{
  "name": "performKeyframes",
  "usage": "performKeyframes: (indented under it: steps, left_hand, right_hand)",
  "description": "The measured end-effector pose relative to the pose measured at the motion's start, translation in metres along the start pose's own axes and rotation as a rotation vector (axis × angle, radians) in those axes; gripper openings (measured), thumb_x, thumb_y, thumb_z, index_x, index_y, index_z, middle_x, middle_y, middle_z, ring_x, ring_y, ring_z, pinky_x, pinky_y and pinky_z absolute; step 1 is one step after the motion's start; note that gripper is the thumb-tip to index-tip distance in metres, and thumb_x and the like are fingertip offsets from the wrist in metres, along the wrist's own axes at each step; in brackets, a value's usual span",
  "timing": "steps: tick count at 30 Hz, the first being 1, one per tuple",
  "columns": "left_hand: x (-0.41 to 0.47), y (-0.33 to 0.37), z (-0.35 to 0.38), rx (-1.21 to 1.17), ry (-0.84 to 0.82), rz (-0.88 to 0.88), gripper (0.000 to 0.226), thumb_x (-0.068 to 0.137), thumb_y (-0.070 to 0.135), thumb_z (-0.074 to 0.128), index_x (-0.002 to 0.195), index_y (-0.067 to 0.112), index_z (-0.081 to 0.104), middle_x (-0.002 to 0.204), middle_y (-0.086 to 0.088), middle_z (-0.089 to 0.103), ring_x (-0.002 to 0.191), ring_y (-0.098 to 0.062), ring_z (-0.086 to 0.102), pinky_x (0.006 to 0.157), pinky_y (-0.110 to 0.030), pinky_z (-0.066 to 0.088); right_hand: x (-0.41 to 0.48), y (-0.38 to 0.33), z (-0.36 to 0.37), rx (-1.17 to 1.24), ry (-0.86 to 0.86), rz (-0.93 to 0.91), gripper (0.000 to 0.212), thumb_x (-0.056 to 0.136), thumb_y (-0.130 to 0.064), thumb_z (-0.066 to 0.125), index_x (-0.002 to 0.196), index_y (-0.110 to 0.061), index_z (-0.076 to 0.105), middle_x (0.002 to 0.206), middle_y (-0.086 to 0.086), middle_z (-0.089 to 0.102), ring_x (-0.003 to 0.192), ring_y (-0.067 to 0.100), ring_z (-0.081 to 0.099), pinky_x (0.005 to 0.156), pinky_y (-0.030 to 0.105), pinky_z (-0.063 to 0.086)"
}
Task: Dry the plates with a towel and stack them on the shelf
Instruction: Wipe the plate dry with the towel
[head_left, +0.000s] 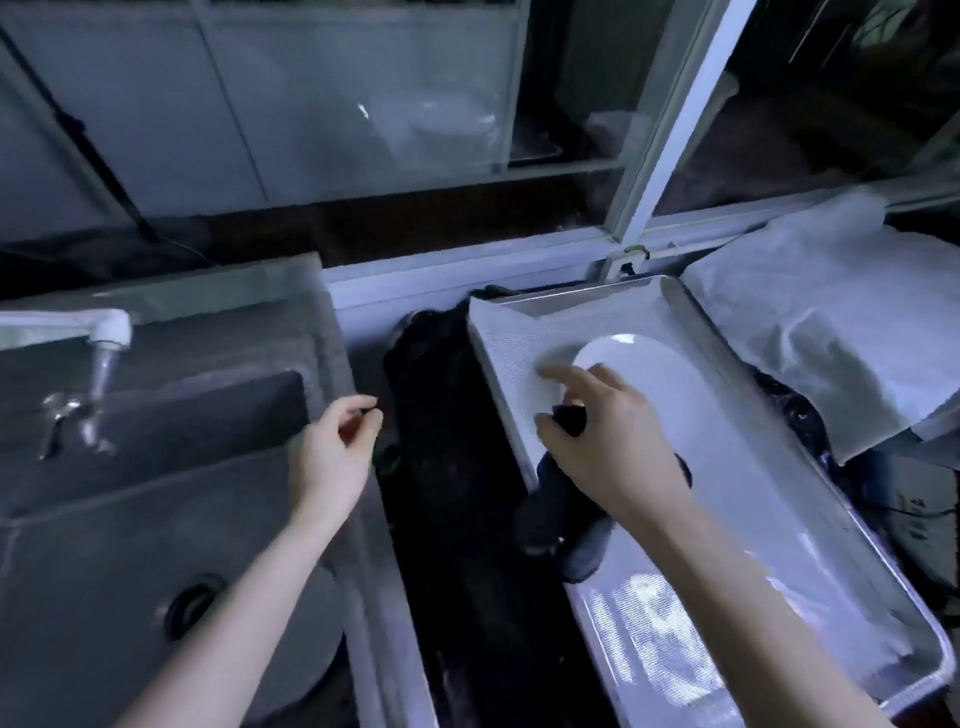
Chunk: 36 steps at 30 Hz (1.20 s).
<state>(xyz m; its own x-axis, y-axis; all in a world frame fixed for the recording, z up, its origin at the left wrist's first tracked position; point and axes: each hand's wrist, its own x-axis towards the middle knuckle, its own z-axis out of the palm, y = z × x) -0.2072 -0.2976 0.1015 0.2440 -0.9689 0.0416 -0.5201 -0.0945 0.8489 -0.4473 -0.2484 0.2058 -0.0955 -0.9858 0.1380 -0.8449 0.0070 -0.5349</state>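
Your right hand (608, 447) has its fingers curled round the dark towel (561, 514), with the forefinger stretched to the near rim of the white plate (634, 374), probably to tip it up. The plate lies flat in the metal tray (779, 519), close to the left wall, with open floor to the right. Your left hand (332, 447) hovers loosely curled and empty by the sink (156, 467).

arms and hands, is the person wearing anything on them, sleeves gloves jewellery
Both arms are bare: the left forearm and right forearm show no sleeves up to the frame edge. The left hand and right hand wear no gloves; no watch, ring or bracelet shows.
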Motion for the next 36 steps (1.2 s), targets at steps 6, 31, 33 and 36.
performKeyframes:
  steps: [6, 31, 33, 36]
  left_hand:
    - [-0.035, -0.114, -0.117, -0.006, 0.107, -0.220, 0.015, 0.096, 0.016, 0.064, 0.097, 0.030, 0.071, 0.082, 0.014, 0.071, 0.078, -0.004, 0.067, 0.066, -0.013, 0.046]
    - [-0.100, -0.413, -0.083, 0.199, -0.216, -0.725, 0.038, 0.084, 0.005, 0.062, 0.122, 0.007, 0.059, 0.106, -0.020, 0.062, 0.096, -0.038, 0.059, 0.074, -0.036, 0.042]
    - [-0.101, -0.416, -0.080, 0.238, -0.164, -0.704, 0.027, 0.087, 0.003, 0.058, 0.113, 0.006, 0.059, 0.102, -0.020, 0.060, 0.091, -0.036, 0.055, 0.070, -0.035, 0.036]
    - [-0.104, -0.412, -0.079, 0.304, -0.116, -0.643, 0.023, 0.086, -0.003, 0.055, 0.107, 0.004, 0.061, 0.094, -0.018, 0.053, 0.085, -0.038, 0.052, 0.066, -0.034, 0.029]
  right_hand:
    - [-0.029, -0.100, 0.110, 0.045, -0.428, -0.135, 0.046, 0.085, -0.022, 0.067, 0.130, -0.027, 0.060, 0.103, 0.001, 0.058, 0.092, 0.019, 0.061, 0.082, 0.034, 0.051]
    - [-0.087, -0.052, 0.484, -0.132, -0.962, 0.547, 0.071, 0.077, -0.020, 0.075, 0.138, -0.022, 0.038, 0.123, 0.009, 0.060, 0.109, 0.032, 0.059, 0.091, 0.037, 0.052]
    - [-0.089, -0.050, 0.488, -0.122, -0.934, 0.552, 0.066, 0.079, -0.020, 0.072, 0.138, -0.022, 0.040, 0.123, 0.010, 0.061, 0.108, 0.032, 0.060, 0.089, 0.036, 0.052]
    - [-0.092, -0.051, 0.488, -0.209, -0.891, 0.507, 0.060, 0.083, -0.030, 0.067, 0.136, -0.019, 0.041, 0.124, 0.015, 0.059, 0.108, 0.035, 0.060, 0.087, 0.037, 0.052]
